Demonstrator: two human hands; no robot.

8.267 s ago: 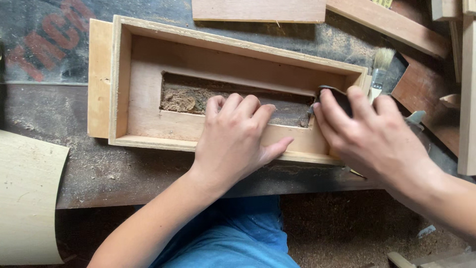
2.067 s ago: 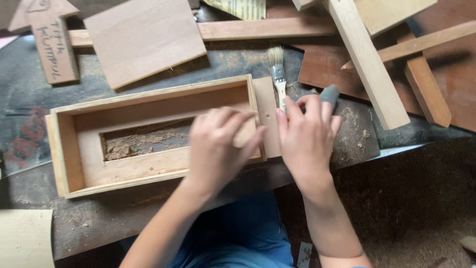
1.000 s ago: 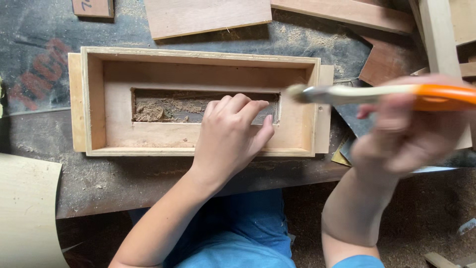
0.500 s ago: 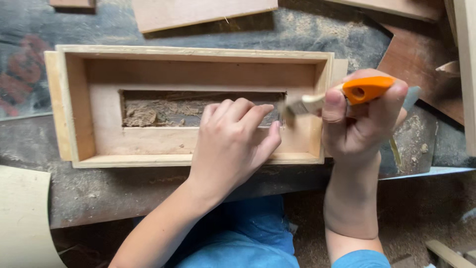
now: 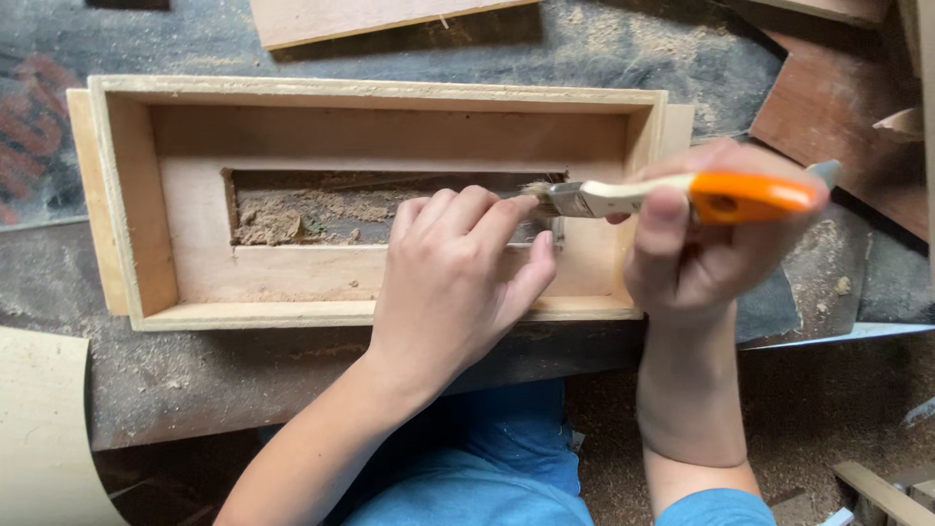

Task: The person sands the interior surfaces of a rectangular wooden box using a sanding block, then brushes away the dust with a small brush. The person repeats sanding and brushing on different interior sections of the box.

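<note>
Since half a second ago, right hand (image 5: 701, 253) gripping brush (image 5: 682, 195) has lowered; bristles at slot's three o'clock end. Left hand (image 5: 453, 282) spread flat, steadying wooden box (image 5: 117, 195). Sweeping sawdust (image 5: 282, 219) calls for strokes toward nine o'clock.

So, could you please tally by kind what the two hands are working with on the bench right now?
Wooden box frame, under the left hand: 1
Orange-handled brush, held in the right hand: 1
Loose wooden boards around the frame, such as the one above it: at least 3
Total: at least 5

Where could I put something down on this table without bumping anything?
Free: the dusty dark tabletop in front of the pale wooden box frame. Crowded: inside the frame, where the left hand and right hand with the orange-handled brush work.
</note>
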